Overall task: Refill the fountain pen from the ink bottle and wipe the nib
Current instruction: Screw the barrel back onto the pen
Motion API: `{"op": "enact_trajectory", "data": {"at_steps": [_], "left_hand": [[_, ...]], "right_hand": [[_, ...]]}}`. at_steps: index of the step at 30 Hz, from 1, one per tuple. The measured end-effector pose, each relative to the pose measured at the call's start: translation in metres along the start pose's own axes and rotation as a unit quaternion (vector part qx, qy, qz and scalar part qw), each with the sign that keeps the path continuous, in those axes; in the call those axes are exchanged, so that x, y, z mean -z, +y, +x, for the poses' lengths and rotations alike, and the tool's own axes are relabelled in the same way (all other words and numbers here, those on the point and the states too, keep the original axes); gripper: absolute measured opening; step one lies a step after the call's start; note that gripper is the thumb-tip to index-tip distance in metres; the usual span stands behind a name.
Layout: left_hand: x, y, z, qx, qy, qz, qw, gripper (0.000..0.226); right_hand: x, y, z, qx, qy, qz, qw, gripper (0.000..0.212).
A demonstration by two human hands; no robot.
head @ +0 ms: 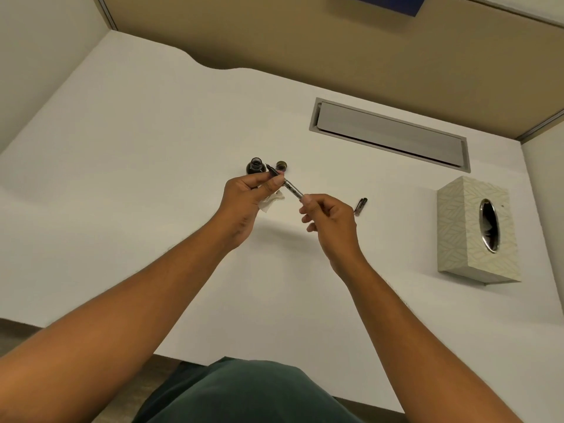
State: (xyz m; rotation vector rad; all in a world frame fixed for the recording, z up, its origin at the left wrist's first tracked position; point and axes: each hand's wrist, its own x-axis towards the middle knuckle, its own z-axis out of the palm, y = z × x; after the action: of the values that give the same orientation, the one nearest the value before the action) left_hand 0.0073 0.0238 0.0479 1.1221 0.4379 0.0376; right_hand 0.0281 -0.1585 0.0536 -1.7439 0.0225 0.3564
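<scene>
Both hands hold the fountain pen (pixel 291 187) above the white desk, its dark nib pointing up-left toward the ink bottle. My left hand (pixel 247 196) pinches the grip section near the nib and also clutches a crumpled white tissue (pixel 271 203). My right hand (pixel 329 218) grips the clear converter end of the pen. The open dark ink bottle (pixel 255 167) stands just behind my left hand. Its cap (pixel 281 166) lies right beside it. The pen's dark barrel (pixel 360 206) lies on the desk to the right of my right hand.
A patterned tissue box (pixel 476 230) lies on the desk at the right. A grey cable tray lid (pixel 390 134) is set into the desk (pixel 122 178) behind. Beige partition walls close off the back and sides.
</scene>
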Motion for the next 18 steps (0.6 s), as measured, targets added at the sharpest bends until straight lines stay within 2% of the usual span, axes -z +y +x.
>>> {"op": "enact_trajectory", "data": {"at_steps": [1, 3, 7, 12, 15, 18], "left_hand": [[-0.001, -0.001, -0.002, -0.002, 0.005, 0.004, 1.000, 0.014], [-0.001, -0.002, -0.004, -0.003, 0.016, 0.005, 1.000, 0.012], [-0.004, -0.006, -0.007, -0.009, 0.022, 0.008, 1.000, 0.011], [-0.013, -0.011, -0.007, -0.011, 0.023, 0.012, 1.000, 0.014], [-0.017, -0.014, -0.006, -0.010, 0.032, 0.014, 0.999, 0.019], [-0.019, -0.014, -0.005, -0.008, 0.038, 0.016, 0.999, 0.022]], "right_hand": [[0.001, 0.001, 0.000, 0.009, 0.002, -0.006, 1.000, 0.009], [0.004, 0.005, 0.000, 0.033, 0.005, -0.017, 0.999, 0.019], [0.008, 0.005, -0.001, 0.037, -0.023, -0.013, 0.999, 0.004], [0.017, 0.009, 0.000, 0.024, -0.060, -0.034, 0.997, 0.029], [0.022, 0.011, 0.002, 0.027, -0.056, -0.040, 0.997, 0.016], [0.022, 0.014, 0.003, 0.058, -0.015, -0.062, 0.996, 0.027]]}}
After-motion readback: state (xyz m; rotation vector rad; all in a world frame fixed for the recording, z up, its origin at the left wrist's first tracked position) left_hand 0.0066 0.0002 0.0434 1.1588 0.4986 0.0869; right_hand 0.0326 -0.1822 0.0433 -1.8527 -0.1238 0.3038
